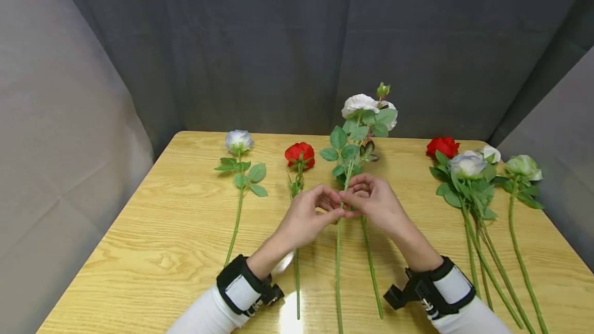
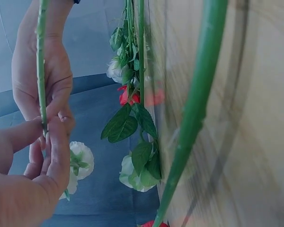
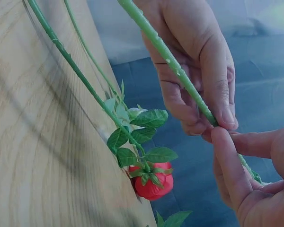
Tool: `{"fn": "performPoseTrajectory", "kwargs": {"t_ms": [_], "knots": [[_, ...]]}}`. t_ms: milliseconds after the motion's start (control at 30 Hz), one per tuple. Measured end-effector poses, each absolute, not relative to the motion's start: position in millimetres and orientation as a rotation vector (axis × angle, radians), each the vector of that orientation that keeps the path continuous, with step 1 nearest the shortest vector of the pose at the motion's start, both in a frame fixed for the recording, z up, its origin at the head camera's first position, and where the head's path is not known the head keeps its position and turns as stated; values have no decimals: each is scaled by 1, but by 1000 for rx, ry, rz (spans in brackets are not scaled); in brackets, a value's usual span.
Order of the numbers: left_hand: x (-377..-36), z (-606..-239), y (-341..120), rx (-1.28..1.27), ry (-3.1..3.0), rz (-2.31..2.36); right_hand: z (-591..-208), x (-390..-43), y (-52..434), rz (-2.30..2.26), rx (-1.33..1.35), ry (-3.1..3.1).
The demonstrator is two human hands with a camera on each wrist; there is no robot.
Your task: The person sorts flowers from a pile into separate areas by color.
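A white rose (image 1: 359, 104) with a long green stem (image 1: 338, 267) is held up over the middle of the wooden table (image 1: 153, 220). My left hand (image 1: 335, 212) pinches the stem between thumb and fingers. My right hand (image 1: 353, 204) pinches it at nearly the same spot, fingertips almost touching the left's. The left wrist view shows the stem (image 2: 40, 71) running up between my left hand (image 2: 45, 135) and the right hand (image 2: 47, 80). In the right wrist view my right hand (image 3: 227, 142) meets the left hand (image 3: 199, 66) on the stem (image 3: 170, 61).
A pale rose (image 1: 238, 141) lies on the left of the table and a red rose (image 1: 299, 154) next to my left hand. On the right lie a red rose (image 1: 443, 146), a white rose (image 1: 467, 164) and a greenish rose (image 1: 523, 165). Grey curtains enclose the table.
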State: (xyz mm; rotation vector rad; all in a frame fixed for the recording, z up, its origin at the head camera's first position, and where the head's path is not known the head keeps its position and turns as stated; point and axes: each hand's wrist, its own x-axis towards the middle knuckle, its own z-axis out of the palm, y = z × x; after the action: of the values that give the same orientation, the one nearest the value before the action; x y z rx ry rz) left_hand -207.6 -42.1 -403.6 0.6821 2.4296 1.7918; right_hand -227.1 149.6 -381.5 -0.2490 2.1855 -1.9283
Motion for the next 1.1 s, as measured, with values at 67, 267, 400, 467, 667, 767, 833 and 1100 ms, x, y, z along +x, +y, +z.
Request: {"fn": "performPoseTrajectory", "kwargs": {"t_ms": [67,267,400,467,667,767,833,1100], "knots": [[-207,-405,-42,657,2389,1824,-382,-226,149,-1930,-252,2191],[-206,-405,-43,536,2249,1932,-383,-226,148,-1960,-272,2202],[-206,-404,-44,481,2184,1961,-386,-226,148,-1983,-299,2220],[-207,-403,-44,487,2190,1948,-388,-226,147,-1987,-309,2234],[-207,-403,-45,532,2244,1901,-394,-228,147,-1963,-315,2287],[-207,-403,-45,540,2251,1898,-394,-228,148,-1961,-307,2293],[-206,-403,-44,542,2247,1897,-393,-228,148,-1965,-297,2290],[-204,-406,-40,534,2204,1945,-390,-226,149,-2018,-239,2254]]}}
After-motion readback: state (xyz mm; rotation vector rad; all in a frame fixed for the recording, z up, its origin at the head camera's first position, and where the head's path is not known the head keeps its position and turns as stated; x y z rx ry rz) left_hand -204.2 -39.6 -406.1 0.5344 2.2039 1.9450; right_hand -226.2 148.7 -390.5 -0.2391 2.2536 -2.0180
